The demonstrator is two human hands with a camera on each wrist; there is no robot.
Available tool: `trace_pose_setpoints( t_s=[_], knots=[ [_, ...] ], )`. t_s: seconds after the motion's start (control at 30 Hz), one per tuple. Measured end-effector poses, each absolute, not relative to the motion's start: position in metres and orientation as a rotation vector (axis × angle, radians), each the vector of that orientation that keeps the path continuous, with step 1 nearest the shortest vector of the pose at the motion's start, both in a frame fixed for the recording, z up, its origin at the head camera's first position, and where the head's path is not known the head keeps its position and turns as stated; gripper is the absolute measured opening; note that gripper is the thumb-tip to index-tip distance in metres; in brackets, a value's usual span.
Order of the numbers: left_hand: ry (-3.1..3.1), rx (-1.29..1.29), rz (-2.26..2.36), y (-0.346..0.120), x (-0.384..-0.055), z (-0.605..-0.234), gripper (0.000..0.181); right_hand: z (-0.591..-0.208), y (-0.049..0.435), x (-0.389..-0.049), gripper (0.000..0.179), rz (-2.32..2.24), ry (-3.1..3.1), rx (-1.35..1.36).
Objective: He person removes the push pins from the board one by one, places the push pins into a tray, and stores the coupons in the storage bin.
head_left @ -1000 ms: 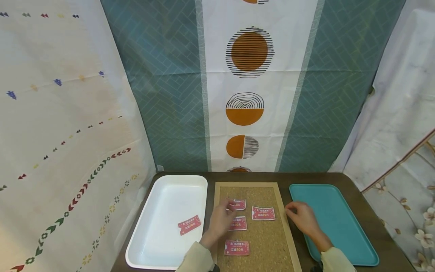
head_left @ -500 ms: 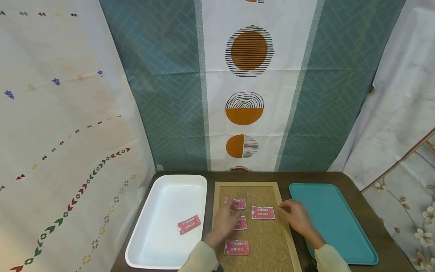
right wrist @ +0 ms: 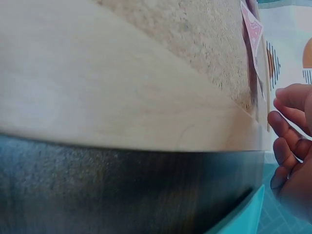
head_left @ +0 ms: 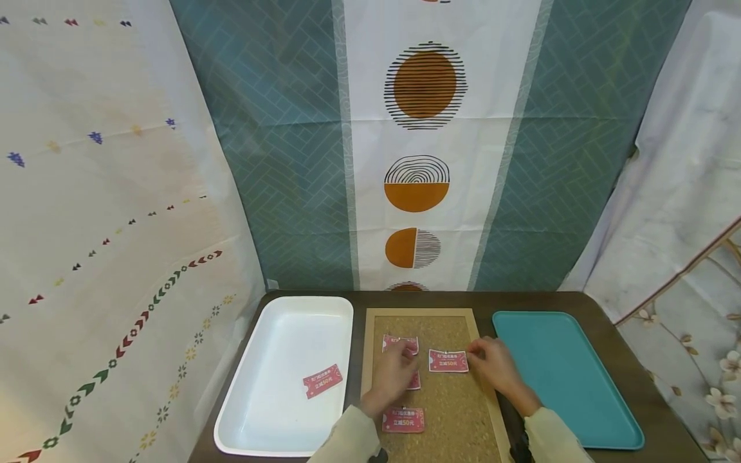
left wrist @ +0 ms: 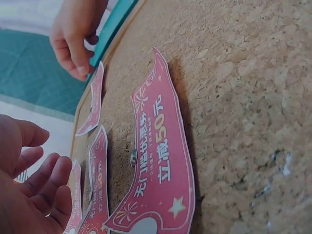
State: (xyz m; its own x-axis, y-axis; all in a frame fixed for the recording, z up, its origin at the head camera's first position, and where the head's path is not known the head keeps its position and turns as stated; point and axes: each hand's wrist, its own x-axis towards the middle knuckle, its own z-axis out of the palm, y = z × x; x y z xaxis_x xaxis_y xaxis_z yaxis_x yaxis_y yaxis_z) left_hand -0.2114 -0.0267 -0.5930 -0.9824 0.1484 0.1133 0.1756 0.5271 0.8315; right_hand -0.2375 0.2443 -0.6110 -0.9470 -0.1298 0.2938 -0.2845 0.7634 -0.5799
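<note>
Pink paper coupons hang on a wood-framed cork board (head_left: 457, 418), three in a left column and one at the right. My left hand (head_left: 393, 373) hovers over the column with loosely bent fingers, partly hiding the top coupon (head_left: 390, 339) and the middle coupon (head_left: 415, 382). Below the hand the lowest coupon (left wrist: 161, 156) shows in full, a small silvery pin (left wrist: 133, 158) at its edge. My right hand (head_left: 492, 366) is at the board's right side, fingertips right at the right-hand coupon's (head_left: 448, 361) edge. In the right wrist view its thumb and fingers (right wrist: 279, 122) hold nothing.
A white tray (head_left: 278, 437) left of the board holds a loose pink coupon (head_left: 322, 381). To the right lies a teal tray (head_left: 573, 366). Both trays and the board are on a dark brown table (head_left: 480, 300), with patterned curtains (head_left: 289, 161) behind.
My right hand has moved left, from over the teal tray's edge to the right-hand coupon's edge. My left hand has shifted slightly right over the column of coupons.
</note>
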Motion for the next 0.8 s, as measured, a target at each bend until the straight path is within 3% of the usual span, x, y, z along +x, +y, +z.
trace_pose_setpoints(
  t_s=[0.8],
  knots=[
    [-2.803,-0.245,-1.449,0.001,-0.214,-0.606,0.031,-0.615,0.219,-0.255,0.012,1.024,-2.857,0.280]
  ],
)
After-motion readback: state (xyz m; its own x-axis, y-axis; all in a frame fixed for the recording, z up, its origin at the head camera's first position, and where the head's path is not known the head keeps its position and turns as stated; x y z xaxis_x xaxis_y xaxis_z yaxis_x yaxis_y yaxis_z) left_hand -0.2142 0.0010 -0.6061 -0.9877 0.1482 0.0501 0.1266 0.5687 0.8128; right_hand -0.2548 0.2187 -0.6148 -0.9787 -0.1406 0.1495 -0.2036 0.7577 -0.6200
